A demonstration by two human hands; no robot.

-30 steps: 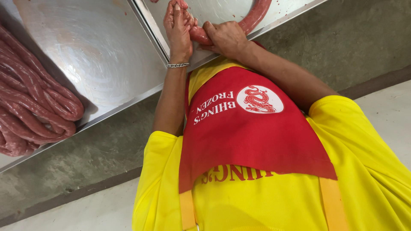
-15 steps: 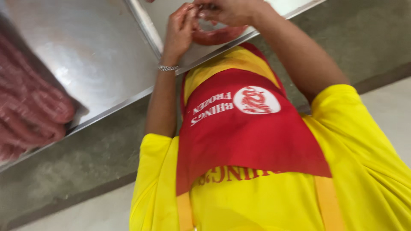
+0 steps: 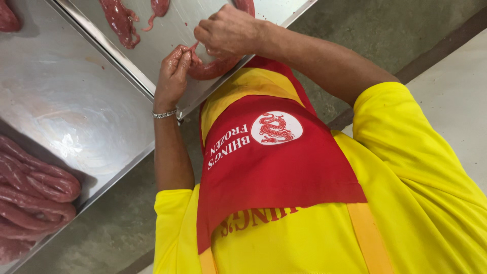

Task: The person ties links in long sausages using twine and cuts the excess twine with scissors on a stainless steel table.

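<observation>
Steel trays (image 3: 76, 101) sit side by side above a concrete floor. Both hands, left hand (image 3: 172, 76) and right hand (image 3: 228, 31), pinch closed on a raw sausage (image 3: 215, 67). More sausages (image 3: 30, 198) lie piled on the nearer tray.

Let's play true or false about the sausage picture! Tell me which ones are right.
1. Both the left hand and the right hand hold one pinkish-red sausage. True.
2. The left wrist wears a silver bracelet. True.
3. The apron is blue. False: it is red, over a yellow shirt.
4. The sausage pile lies on a wooden board. False: it lies on a shiny metal tray.
</observation>
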